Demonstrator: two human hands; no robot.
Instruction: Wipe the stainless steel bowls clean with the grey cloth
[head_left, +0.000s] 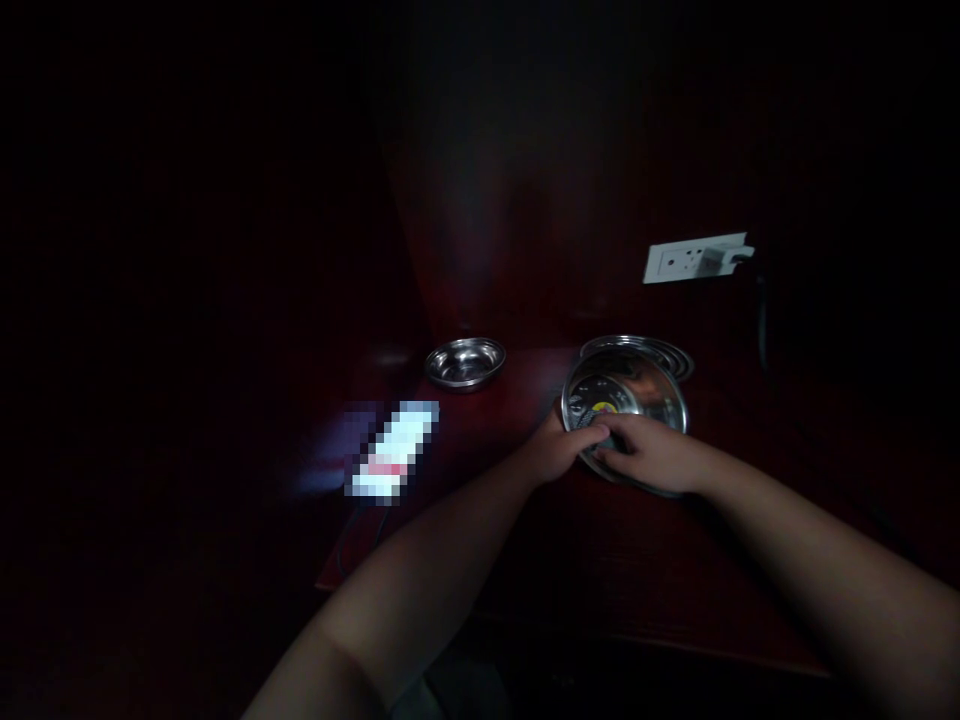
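A shiny steel pot [660,390] is tipped with its mouth toward me. My left hand [559,445] is closed on its left rim, thumb over the edge and fingers hidden behind the wall. Inside the pot, a dark printed label with a yellow spot [604,408] shows on the bottom. My right hand [649,450] reaches over the near rim into the pot, fingers bent near the label. Something small and greyish seems to be under those fingers, too dim to name.
Behind the pot lie round steel plates or lids [637,345]. A shallow steel bowl [465,365] stands farther left on the dark red table [600,570]. Near the left edge lies a lit, blurred-out phone [394,455] with a cable. A white socket panel [697,258] holds a plug.
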